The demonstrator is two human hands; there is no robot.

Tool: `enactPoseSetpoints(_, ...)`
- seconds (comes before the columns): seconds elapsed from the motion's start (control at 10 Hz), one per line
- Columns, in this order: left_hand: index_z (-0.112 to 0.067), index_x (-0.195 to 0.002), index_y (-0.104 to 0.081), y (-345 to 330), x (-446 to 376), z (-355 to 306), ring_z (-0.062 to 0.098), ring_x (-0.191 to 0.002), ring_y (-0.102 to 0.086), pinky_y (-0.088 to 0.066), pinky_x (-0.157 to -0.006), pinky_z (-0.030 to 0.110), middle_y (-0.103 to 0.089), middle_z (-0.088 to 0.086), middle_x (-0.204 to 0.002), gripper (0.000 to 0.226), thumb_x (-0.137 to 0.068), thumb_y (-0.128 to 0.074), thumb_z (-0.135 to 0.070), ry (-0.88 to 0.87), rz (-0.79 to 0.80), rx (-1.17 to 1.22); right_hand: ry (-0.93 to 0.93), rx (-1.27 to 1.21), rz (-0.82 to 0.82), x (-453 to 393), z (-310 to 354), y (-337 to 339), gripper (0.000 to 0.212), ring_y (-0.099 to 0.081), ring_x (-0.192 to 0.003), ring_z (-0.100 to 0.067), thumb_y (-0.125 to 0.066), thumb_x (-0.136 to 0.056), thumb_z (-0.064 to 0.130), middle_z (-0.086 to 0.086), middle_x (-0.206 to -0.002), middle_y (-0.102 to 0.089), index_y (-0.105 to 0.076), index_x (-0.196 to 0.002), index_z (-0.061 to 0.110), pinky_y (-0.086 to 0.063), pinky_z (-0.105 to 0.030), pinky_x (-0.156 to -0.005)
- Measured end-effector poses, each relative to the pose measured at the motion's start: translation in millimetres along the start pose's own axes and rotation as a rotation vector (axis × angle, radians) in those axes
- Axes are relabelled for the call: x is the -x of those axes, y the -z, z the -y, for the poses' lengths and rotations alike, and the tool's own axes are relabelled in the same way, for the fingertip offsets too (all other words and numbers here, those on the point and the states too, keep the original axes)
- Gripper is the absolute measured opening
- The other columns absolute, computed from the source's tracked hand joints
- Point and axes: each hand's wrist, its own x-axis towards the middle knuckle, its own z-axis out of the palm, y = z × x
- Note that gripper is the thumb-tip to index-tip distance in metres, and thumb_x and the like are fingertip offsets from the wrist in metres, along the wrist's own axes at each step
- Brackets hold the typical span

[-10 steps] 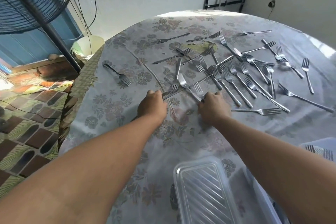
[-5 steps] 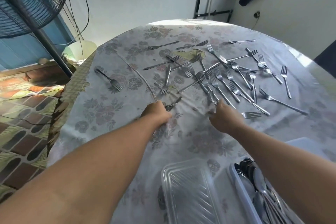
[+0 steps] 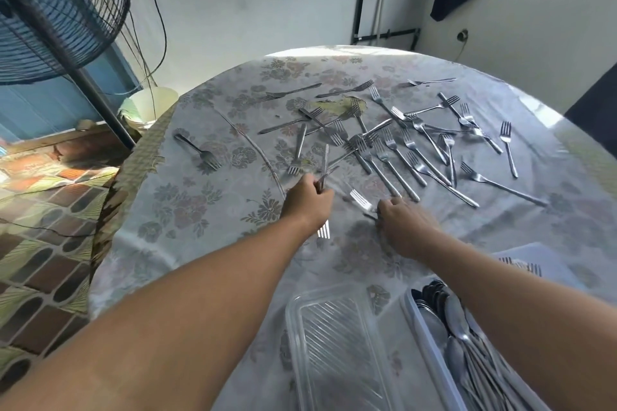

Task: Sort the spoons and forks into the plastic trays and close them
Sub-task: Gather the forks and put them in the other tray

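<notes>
Several steel forks (image 3: 394,147) lie scattered over the far half of the round table (image 3: 207,210). My left hand (image 3: 309,198) grips a fork or two (image 3: 324,163); handles stick up past the fingers and tines show below the wrist. My right hand (image 3: 405,227) holds a fork (image 3: 362,202) by its handle, tines pointing up and left. Near the front edge lies a clear plastic lid or tray (image 3: 337,350). To its right, a tray (image 3: 424,340) holds several spoons (image 3: 447,320), partly hidden by my right forearm.
A floral cloth covers the table. A standing fan (image 3: 56,10) and a pale bucket (image 3: 150,107) are off the table's left side. A single fork (image 3: 200,150) lies apart at the left. More fork tines (image 3: 524,265) show behind my right forearm.
Both hands drew back toward me with forks lifted off the cloth. The view tipped down, bringing the spoon tray into sight.
</notes>
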Motion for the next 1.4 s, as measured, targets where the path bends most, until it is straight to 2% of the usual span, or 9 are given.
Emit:
enactPoseSetpoints(0.1, -0.016, -0.108, -0.051, -6, 11, -12, 0.012, -0.074, -0.066, -0.05, -0.067, 0.032, -0.073, 0.004, -0.091, 0.011, -0.1, -0.054, -0.023, -0.008, 0.03, 0.141, 0.022, -0.09, -0.165, 3, 5, 12, 0.015, -0.054, -0.059, -0.023, -0.039, -0.11, 0.025, -0.007, -0.084, -0.066, -0.044, -0.117, 0.013, -0.041, -0.035, -0.053)
enactPoseSetpoints(0.5, -0.018, -0.093, -0.054, -62, 70, -102, 0.022, -0.075, -0.056, -0.041, -0.062, 0.033, -0.062, 0.004, -0.084, 0.012, -0.099, -0.049, -0.028, 0.083, -0.013, 0.3, -0.374, -0.958, -0.491, 53, -78, 96, 0.025, -0.062, -0.099, -0.045, -0.045, -0.101, 0.009, -0.027, -0.108, -0.063, -0.038, -0.124, 0.004, -0.048, -0.05, -0.082)
enactPoseSetpoints(0.6, -0.015, -0.106, -0.061, -92, 89, -129, 0.019, -0.07, -0.052, -0.036, -0.058, 0.03, -0.058, 0.003, -0.082, 0.015, -0.1, -0.051, -0.025, 0.104, -0.016, 0.247, -0.541, -1.083, -0.54, 85, -109, 100, 0.025, -0.057, -0.112, -0.037, -0.049, -0.102, 0.014, -0.021, -0.116, -0.054, -0.039, -0.123, 0.008, -0.039, -0.036, -0.083)
enactPoseSetpoints(0.7, -0.012, -0.114, -0.066, -127, 110, -152, 0.024, -0.08, -0.059, -0.042, -0.064, 0.03, -0.066, 0.007, -0.095, 0.024, -0.097, -0.055, -0.024, 0.091, -0.004, 0.22, -0.684, -1.133, -0.551, 121, -139, 86, 0.044, -0.051, -0.124, -0.041, -0.051, -0.101, 0.016, -0.027, -0.138, -0.048, -0.036, -0.139, 0.0, -0.041, -0.042, -0.097)
enactPoseSetpoints(0.8, -0.007, -0.112, -0.068, -154, 130, -172, 0.026, -0.083, -0.062, -0.042, -0.063, 0.029, -0.07, 0.011, -0.102, 0.028, -0.095, -0.055, -0.025, 0.089, 0.005, 0.211, -0.804, -1.286, -0.581, 146, -156, 60, 0.038, -0.052, -0.124, -0.044, -0.049, -0.103, 0.013, -0.028, -0.14, -0.047, -0.036, -0.137, 0.005, -0.044, -0.05, -0.104)
enactPoseSetpoints(0.9, -0.006, -0.108, -0.066, -168, 142, -179, 0.027, -0.078, -0.058, -0.042, -0.064, 0.03, -0.068, 0.011, -0.099, 0.03, -0.092, -0.056, -0.029, 0.092, 0.021, 0.169, -0.869, -1.322, -0.599, 165, -151, 47, 0.027, -0.058, -0.098, -0.039, -0.043, -0.106, 0.016, -0.02, -0.119, -0.058, -0.033, -0.128, 0.004, -0.048, -0.048, -0.086)
enactPoseSetpoints(1.0, -0.008, -0.101, -0.065, -181, 153, -175, 0.03, -0.087, -0.065, -0.045, -0.07, 0.034, -0.071, 0.012, -0.099, 0.028, -0.092, -0.061, -0.034, 0.078, 0.057, 0.058, -0.892, -1.363, -0.563, 186, -144, 26, 0.024, -0.053, -0.092, -0.034, -0.041, -0.106, 0.016, -0.014, -0.105, -0.05, -0.034, -0.125, 0.004, -0.035, -0.035, -0.076)
enactPoseSetpoints(1.2, -0.009, -0.093, -0.067, -191, 164, -157, 0.029, -0.083, -0.068, -0.052, -0.07, 0.037, -0.075, 0.011, -0.094, 0.021, -0.091, -0.062, -0.03, 0.074, 0.042, -0.021, -0.846, -1.333, -0.354, 217, -129, -14, 0.016, -0.061, -0.078, -0.033, -0.045, -0.106, 0.025, -0.013, -0.093, -0.062, -0.04, -0.116, 0.013, -0.049, -0.045, -0.071)
enactPoseSetpoints(1.4, -0.008, -0.096, -0.069, -194, 169, -158, 0.029, -0.091, -0.07, -0.054, -0.076, 0.037, -0.075, 0.01, -0.094, 0.021, -0.091, -0.061, -0.027, 0.06, 0.083, -0.054, -0.683, -1.135, -0.175, 246, -133, -25, 0.008, -0.053, -0.071, -0.017, -0.04, -0.108, 0.023, -0.006, -0.085, -0.056, -0.041, -0.109, 0.016, -0.037, -0.034, -0.058)
